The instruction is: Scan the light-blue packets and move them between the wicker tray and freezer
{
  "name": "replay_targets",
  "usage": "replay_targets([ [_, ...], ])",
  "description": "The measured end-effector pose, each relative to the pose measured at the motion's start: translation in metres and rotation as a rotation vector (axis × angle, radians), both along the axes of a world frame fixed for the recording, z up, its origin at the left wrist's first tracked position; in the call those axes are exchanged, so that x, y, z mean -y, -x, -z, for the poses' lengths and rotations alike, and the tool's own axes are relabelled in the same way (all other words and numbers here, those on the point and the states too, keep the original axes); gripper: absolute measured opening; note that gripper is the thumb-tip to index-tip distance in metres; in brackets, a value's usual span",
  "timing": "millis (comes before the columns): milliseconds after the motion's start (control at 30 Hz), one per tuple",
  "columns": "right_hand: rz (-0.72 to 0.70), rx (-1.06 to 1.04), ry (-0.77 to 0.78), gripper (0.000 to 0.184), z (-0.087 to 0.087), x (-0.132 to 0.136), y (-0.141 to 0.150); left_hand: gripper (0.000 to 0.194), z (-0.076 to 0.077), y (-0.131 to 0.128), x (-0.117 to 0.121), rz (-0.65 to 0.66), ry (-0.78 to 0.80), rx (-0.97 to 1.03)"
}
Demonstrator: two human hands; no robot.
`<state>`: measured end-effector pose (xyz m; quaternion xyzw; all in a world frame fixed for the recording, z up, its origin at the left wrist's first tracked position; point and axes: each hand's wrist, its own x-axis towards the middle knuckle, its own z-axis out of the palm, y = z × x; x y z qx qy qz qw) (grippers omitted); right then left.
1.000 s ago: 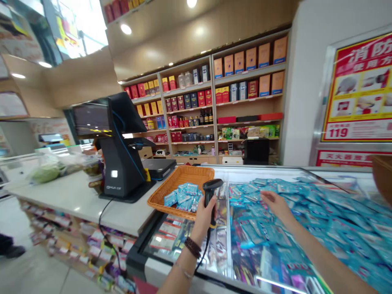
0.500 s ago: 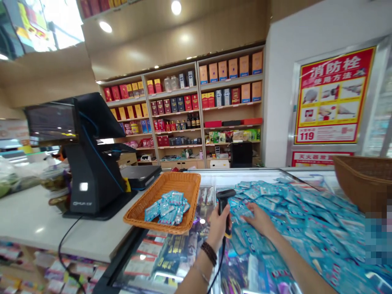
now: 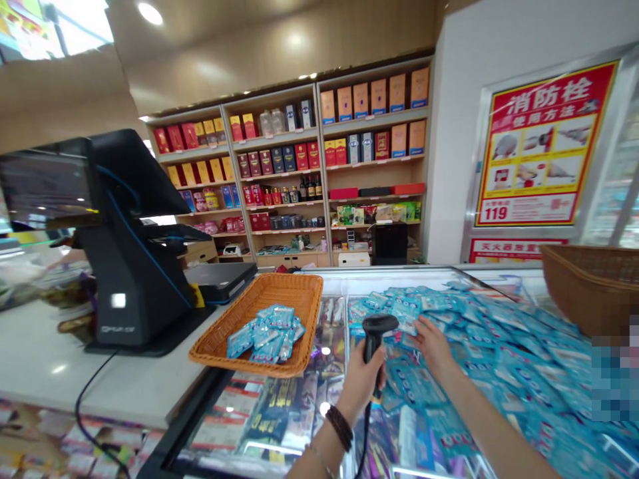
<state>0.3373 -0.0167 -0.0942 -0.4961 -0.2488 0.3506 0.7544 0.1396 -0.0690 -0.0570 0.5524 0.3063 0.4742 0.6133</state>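
My left hand (image 3: pixel 360 376) is wrapped round the grip of a black handheld barcode scanner (image 3: pixel 377 327), its cable running down past my wrist. The scanner's head is just left of my right hand (image 3: pixel 433 344). The fingers of my right hand are closed on the edge of a small blue packet (image 3: pixel 407 324) at the near side of a wide spread of similar blue packets (image 3: pixel 492 336). These lie loose and overlapping on the glass counter. More blue packets (image 3: pixel 272 331) are heaped in an orange-brown wicker basket (image 3: pixel 210 342) to the left of my hands.
A black point-of-sale terminal (image 3: pixel 134 266) stands on the white counter (image 3: pixel 44 372) at left, beside a flat black device (image 3: pixel 219 279). At right is a deeper brown basket (image 3: pixel 584 279). Merchandise shows under the glass counter (image 3: pixel 279 406). Stocked shelves (image 3: pixel 279 169) line the back wall.
My view has shifted slightly. My right hand has lifted a little and drawn rightward with the packet at its fingertips. The scanner has moved slightly right and its head has turned.
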Motion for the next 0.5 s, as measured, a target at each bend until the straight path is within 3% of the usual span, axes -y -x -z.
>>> replay_targets([
  [200,0.044,-0.011,-0.018,0.049,-0.0006,0.0036,0.0038,0.065,0.0022,-0.0008,0.0045,0.091,-0.042,-0.054],
  [500,0.055,0.09,-0.038,0.05,0.0046,0.0024,0.0064,0.068,0.0013,0.0008,0.0033,0.077,-0.02,-0.066],
])
